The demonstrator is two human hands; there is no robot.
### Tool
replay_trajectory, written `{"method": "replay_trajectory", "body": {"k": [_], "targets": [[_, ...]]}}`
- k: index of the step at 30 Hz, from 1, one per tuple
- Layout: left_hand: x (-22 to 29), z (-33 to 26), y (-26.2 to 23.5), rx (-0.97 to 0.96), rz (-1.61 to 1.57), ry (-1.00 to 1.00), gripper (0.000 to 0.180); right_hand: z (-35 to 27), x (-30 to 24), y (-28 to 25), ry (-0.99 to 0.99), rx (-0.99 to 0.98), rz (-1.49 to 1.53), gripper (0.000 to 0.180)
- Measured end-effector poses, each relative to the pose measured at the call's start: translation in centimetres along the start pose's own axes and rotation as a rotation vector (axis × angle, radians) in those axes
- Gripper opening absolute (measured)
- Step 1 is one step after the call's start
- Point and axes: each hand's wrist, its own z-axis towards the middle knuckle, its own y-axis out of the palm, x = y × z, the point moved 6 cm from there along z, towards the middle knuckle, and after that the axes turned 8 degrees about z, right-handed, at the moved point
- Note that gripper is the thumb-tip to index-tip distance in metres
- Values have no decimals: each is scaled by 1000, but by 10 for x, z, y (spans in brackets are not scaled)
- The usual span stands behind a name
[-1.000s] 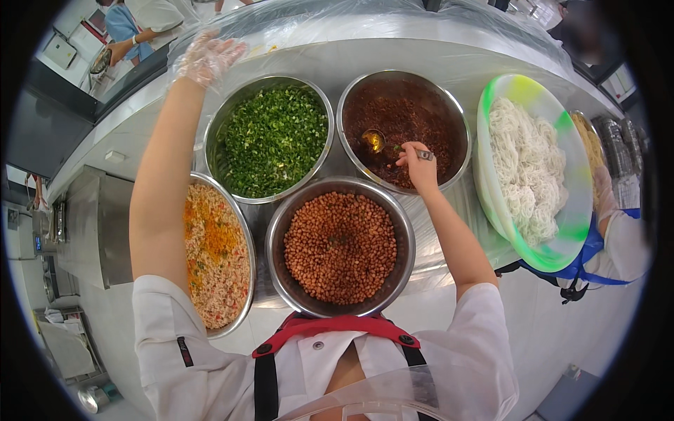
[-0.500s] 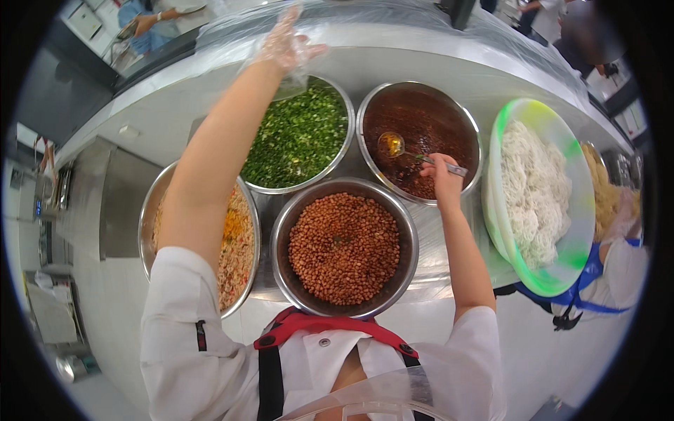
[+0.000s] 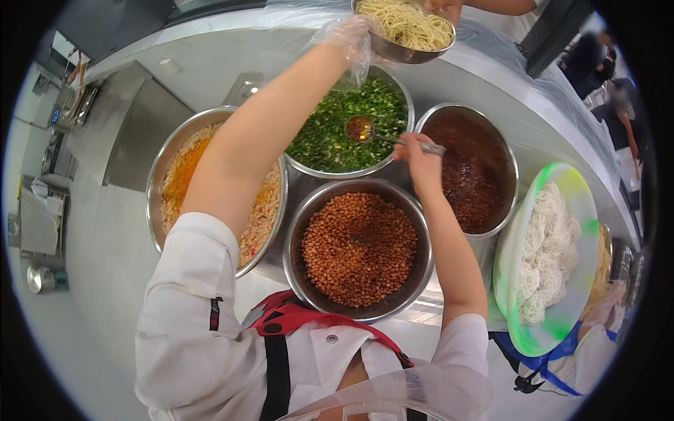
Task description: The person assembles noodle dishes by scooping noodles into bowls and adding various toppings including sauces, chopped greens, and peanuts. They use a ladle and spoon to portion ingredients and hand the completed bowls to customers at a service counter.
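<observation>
Far out over the counter's back ledge, my left hand (image 3: 357,43) in a clear plastic glove grips the left side of a metal bowl (image 3: 411,55) of yellow noodles (image 3: 407,22). Another person's hand (image 3: 447,8) is at that bowl's right rim. My right hand (image 3: 421,167), bare, is closed round the handle of a small ladle (image 3: 384,137). Reddish oil with bits fills the ladle's cup, which hangs above a basin of chopped green onions (image 3: 330,133). To its right stands a basin of dark red chili sauce (image 3: 484,186).
Nearest me is a basin of brown roasted beans or nuts (image 3: 358,249). My left forearm crosses a basin of chopped pale mix with orange powder (image 3: 184,172). White noodles (image 3: 549,256) fill a green-and-white plastic basin (image 3: 586,281) at right. A co-worker in a blue apron (image 3: 558,358) stands beyond it.
My left hand, held out with nothing in it before, now grips the noodle bowl, which has come into view. The ladle has moved left from the chili sauce to above the green onions.
</observation>
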Motion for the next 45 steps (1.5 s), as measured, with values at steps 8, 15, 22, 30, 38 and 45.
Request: {"method": "replay_trajectory", "body": {"k": [8, 15, 22, 30, 38, 45], "targets": [[46, -126, -63, -96, -2, 115, 52, 39, 104, 131, -250, -203, -718, 20], [36, -263, -150, 437, -31, 123, 65, 28, 101, 142, 122, -173, -410, 23], [-32, -344, -208, 585, -213, 17, 62, 40, 67, 101, 69, -59, -175, 23], [-73, -377, -172, 766, -346, -32, 47, -74, -70, 131, -222, -188, -120, 20], [-102, -381, -157, 603, -445, -117, 72, -224, -66, 185, -1298, -683, -962, 26], [-102, -400, -153, 656, -420, -100, 51, -240, -92, 155, -1231, -434, -773, 28]]}}
